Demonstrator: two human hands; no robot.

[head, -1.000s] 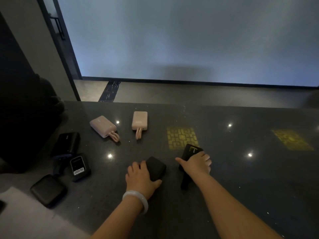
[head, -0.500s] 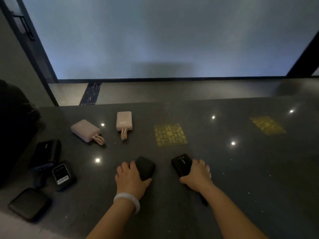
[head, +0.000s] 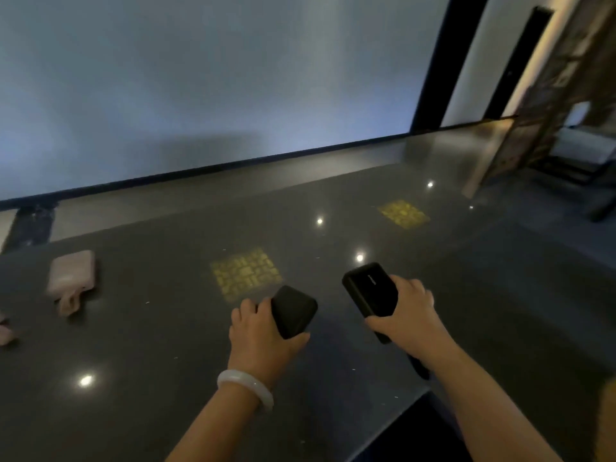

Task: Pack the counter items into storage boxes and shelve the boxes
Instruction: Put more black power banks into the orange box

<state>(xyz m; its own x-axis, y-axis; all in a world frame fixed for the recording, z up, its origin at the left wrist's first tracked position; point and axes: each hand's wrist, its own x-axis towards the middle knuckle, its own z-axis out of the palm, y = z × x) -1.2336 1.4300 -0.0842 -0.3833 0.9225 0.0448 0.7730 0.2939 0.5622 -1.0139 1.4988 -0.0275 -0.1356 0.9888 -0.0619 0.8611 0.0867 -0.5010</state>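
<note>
The left hand [head: 263, 331], a pale bangle [head: 245, 388] at its wrist, is gripping a black pack [head: 293, 310], fingers and thumb curled round its near end, over the dark counter [head: 150, 345] near centre frame. The right hand [head: 408, 311] is gripping a second black pack [head: 370, 288] at 3 o'clock from the first, the two packs apart. A pink pack [head: 71, 273] with its looped cable is lying on the counter well apart at 9 o'clock, blurred.

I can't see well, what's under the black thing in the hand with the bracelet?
The left hand grips the black power bank over the dark counter. Only bare counter shows around it; its underside and the spot directly beneath are hidden.
</note>
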